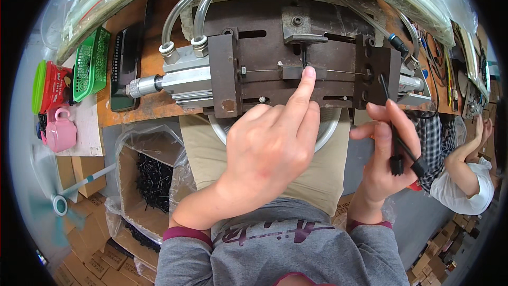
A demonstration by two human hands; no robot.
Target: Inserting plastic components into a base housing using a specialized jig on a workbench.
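My left hand point(272, 140) reaches over a dark metal fixture point(259, 87), index finger stretched out. Its tip touches the lower end of a thin black rod point(304, 55) standing across a small central block point(289, 72). The remaining fingers are bent, and nothing shows inside them. To the right, my right hand point(378, 172) is closed around several slim black plastic rods point(406, 148), some with wider, ribbed ends. One rod tip points up toward the fixture's right plate point(377, 85). How many rods it holds is partly hidden by the fingers.
A silver air cylinder point(185, 82) with clear hoses point(180, 13) flanks the fixture's left side. Below left stands a plastic-lined carton point(129, 180) of black parts. A green basket point(90, 66), a pink cup point(61, 131) and a fan point(60, 205) are farther left. Another person point(465, 185) sits at right.
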